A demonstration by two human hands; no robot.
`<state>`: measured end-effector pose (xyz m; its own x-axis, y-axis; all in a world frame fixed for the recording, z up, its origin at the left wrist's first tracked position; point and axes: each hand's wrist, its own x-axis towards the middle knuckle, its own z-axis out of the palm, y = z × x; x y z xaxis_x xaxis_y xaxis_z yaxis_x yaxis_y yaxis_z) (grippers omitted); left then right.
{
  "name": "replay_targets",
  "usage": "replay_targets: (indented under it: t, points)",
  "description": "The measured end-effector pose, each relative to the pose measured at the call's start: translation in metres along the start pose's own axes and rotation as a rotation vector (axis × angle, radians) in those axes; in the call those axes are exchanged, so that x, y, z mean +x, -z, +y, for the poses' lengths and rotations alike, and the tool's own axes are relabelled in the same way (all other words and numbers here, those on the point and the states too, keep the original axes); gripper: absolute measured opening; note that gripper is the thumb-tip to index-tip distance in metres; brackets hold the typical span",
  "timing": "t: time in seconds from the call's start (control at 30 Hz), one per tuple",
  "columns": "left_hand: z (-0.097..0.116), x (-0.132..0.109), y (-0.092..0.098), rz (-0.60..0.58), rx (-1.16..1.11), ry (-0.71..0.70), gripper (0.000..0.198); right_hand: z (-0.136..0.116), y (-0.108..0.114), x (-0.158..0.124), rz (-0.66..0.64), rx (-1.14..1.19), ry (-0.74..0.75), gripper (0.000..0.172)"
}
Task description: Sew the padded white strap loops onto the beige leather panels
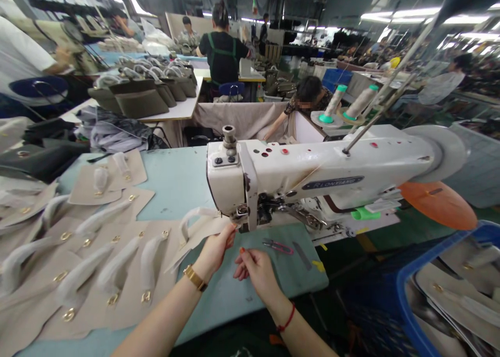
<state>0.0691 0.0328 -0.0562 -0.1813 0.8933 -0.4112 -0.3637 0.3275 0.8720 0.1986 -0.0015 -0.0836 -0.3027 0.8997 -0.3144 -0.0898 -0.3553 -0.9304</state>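
My left hand (219, 247), with a gold watch at the wrist, pinches the edge of a beige bag panel (203, 229). That panel carries a white-wrapped handle (191, 219) and lies by the needle end of a white sewing machine (273, 175). Just right of it, my right hand (252, 268) hovers over the table with thumb and fingers curled together; whatever they hold, if anything, is too small to make out. Thread snips with pink handles (278, 246) rest beyond the right hand, beside a flat grey strip (302, 255).
Several beige panels with wrapped handles (128, 273) cover the left of the pale green table (175, 164). A blue basket (406, 305) of similar pieces stands at lower right. Thread cones (334, 104) rise behind the machine. A co-worker (308, 94) bends down beyond it.
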Motion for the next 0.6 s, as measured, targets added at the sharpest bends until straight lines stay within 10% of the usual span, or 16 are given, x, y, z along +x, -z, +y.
replay_targets:
  t: [0.6]
  points:
    - [0.0042, 0.0043, -0.0088, 0.07, -0.038, -0.108, 0.04, 0.0035, -0.0077, -0.0091, -0.053, -0.011, -0.04, 0.06]
